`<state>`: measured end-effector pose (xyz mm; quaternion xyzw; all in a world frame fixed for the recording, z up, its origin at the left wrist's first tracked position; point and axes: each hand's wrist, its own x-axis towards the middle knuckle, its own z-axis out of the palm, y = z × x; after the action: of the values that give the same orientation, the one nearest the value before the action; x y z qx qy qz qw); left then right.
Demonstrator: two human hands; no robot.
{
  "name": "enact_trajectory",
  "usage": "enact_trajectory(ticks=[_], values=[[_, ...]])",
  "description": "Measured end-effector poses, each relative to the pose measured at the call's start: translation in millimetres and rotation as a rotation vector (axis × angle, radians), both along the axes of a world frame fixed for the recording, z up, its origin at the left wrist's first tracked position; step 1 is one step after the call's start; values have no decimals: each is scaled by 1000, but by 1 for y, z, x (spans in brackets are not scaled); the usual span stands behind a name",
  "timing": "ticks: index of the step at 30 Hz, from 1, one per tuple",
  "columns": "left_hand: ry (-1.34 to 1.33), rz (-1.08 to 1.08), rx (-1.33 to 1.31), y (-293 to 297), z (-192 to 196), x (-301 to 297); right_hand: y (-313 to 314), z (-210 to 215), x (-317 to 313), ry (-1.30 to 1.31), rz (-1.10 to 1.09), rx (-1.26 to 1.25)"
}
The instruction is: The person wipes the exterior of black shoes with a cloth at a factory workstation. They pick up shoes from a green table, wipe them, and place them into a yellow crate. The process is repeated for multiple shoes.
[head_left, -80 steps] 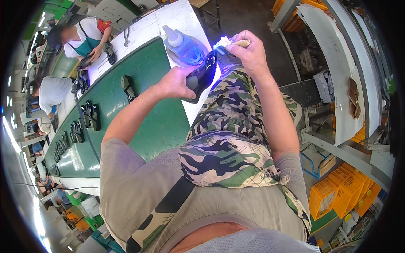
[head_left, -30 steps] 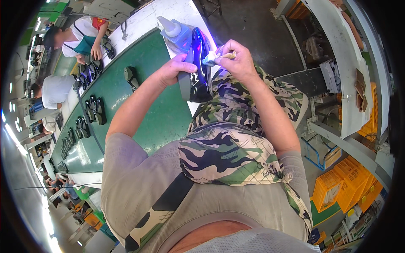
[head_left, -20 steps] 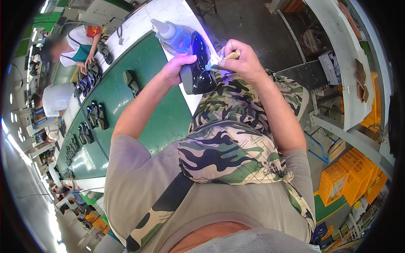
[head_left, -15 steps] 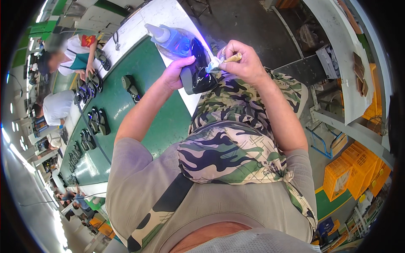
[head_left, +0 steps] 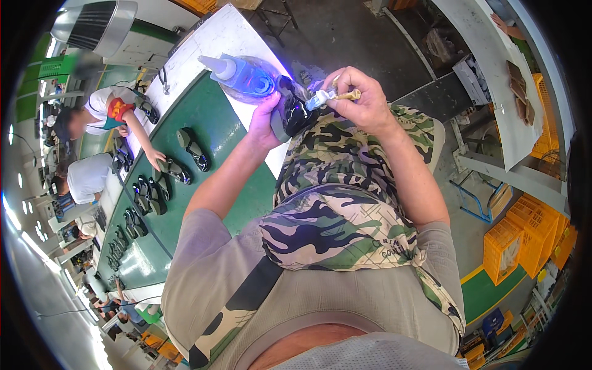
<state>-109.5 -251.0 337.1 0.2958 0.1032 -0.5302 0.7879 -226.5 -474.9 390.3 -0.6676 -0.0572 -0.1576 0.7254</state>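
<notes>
My left hand (head_left: 264,125) grips a glossy black shoe (head_left: 293,110) by its side, the thumb resting near its upper. The shoe is tilted above the corner of the white table, beside my lap. In my right hand (head_left: 365,106) is a small brush (head_left: 350,95) with a tan handle, pinched between thumb and fingers. Its whitish-blue head touches or nearly touches the shoe's edge. Just beyond my left hand stands a translucent blue bottle (head_left: 250,75) with a pale pointed nozzle, under violet light.
A green conveyor belt (head_left: 203,213) on my left carries several dark shoes (head_left: 194,149). Across it, a co-worker's hand (head_left: 156,158) touches a shoe. Yellow crates (head_left: 502,251) and a blue metal frame (head_left: 475,206) stand on the right. A lamp housing (head_left: 102,26) hangs at the upper left.
The co-worker's arm has stretched over the belt to a shoe there. My left hand has turned the shoe, and the brush still works at its edge. The view has shifted slightly.
</notes>
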Motion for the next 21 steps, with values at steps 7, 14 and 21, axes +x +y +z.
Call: enact_trajectory(ticks=[7, 14, 21], values=[[63, 122, -72, -13, -15, -10, -4, -9, 1, -23, -121, 12], [2, 23, -221, -32, -27, -3, -14, -32, 2, 63, -305, 134], [-120, 122, -198, -48, -17, 0, -11, -32, -4, 243, -336, 492]])
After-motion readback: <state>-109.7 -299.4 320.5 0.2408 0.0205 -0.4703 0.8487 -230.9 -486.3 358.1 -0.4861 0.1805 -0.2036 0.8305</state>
